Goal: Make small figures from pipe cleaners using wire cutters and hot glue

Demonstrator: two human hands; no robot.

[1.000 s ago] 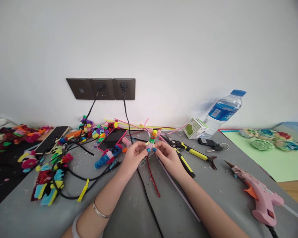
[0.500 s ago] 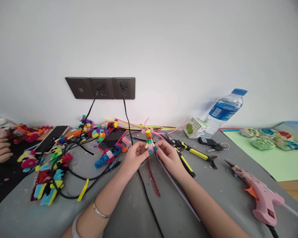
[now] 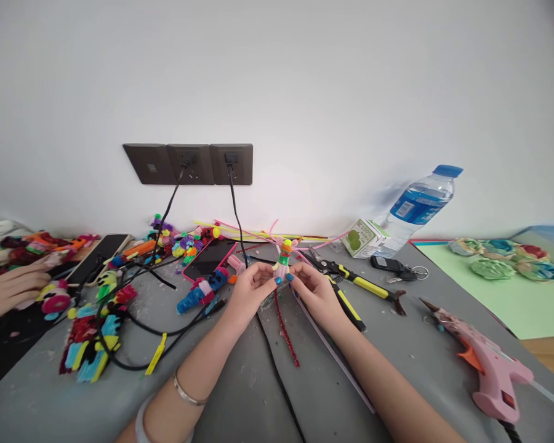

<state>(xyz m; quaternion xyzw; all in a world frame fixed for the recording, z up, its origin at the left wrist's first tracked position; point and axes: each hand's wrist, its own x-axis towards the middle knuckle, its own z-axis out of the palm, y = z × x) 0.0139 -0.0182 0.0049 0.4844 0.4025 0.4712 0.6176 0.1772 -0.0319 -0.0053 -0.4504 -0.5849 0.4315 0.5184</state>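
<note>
Between my two hands, upright above the middle of the table, is a small pipe-cleaner figure (image 3: 284,258) with yellow, orange and green bands and a pale pink lower part. My left hand (image 3: 253,291) pinches its lower left side between thumb and fingers. From the other side my right hand (image 3: 311,289) grips the lower right edge the same way. The fingertips hide the figure's bottom. Below the hands lies a red glittery pipe cleaner (image 3: 286,335), and a pale strip (image 3: 339,360) runs under my right forearm. Yellow-black pliers (image 3: 346,304) lie beside my right hand.
A pink glue gun (image 3: 493,369) lies at the right, near car keys (image 3: 397,268). A water bottle (image 3: 418,209) leans by a small box (image 3: 364,239). Black cables (image 3: 277,375) cross the table. Pipe-cleaner pieces (image 3: 92,338) and a phone (image 3: 210,258) lie left. Another person's hand (image 3: 13,286) reaches in.
Another person's hand has come in from the left edge and moved right over the colourful pieces there. The figure in my hands has shifted and turned slightly; my grip stays the same.
</note>
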